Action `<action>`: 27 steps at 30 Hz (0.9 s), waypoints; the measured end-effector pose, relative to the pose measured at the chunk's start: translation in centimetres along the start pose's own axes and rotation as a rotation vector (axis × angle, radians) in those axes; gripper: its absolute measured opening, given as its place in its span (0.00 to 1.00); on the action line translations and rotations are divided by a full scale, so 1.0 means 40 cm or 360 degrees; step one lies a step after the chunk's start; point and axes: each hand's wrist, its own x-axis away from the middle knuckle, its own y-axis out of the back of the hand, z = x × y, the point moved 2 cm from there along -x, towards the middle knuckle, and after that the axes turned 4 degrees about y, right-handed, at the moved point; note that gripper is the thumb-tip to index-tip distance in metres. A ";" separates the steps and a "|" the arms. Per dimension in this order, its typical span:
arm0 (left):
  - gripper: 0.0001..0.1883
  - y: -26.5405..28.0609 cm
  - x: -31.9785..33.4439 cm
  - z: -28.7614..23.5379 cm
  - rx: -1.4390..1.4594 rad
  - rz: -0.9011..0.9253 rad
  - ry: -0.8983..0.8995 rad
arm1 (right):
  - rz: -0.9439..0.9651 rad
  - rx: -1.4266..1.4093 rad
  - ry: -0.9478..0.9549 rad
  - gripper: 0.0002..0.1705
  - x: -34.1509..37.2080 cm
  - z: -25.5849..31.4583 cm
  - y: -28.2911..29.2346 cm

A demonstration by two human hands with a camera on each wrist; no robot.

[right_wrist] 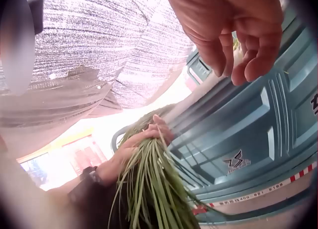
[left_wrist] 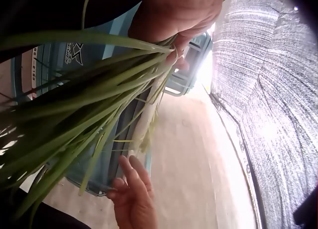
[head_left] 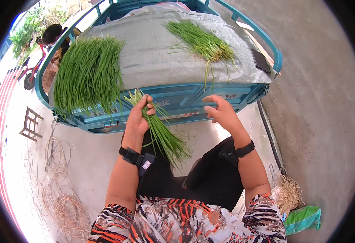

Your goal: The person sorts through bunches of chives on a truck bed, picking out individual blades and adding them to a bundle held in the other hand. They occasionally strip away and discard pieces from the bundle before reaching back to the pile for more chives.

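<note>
My left hand grips a bunch of green chives near its pale root ends, the long leaves hanging down toward my lap. In the left wrist view the leaves fan out from below the hand. My right hand is raised to the right of the bunch, apart from it, with fingers loosely bent and nothing seen between them. A big heap of chives lies on the left of the cart's grey cover. Farther right on it is a smaller pile of chives, root ends toward the right.
The blue cart stands right in front of my knees, its bed under a grey sheet. A phone lies at the sheet's right edge. Loose cord and a small stool are at left; straw-like strands and a green bag at right.
</note>
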 end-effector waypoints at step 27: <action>0.06 -0.112 0.008 0.105 -0.0324 0.0041 0.0239 | -0.0716 -0.0131 -0.0096 0.16 -0.375 -0.071 0.125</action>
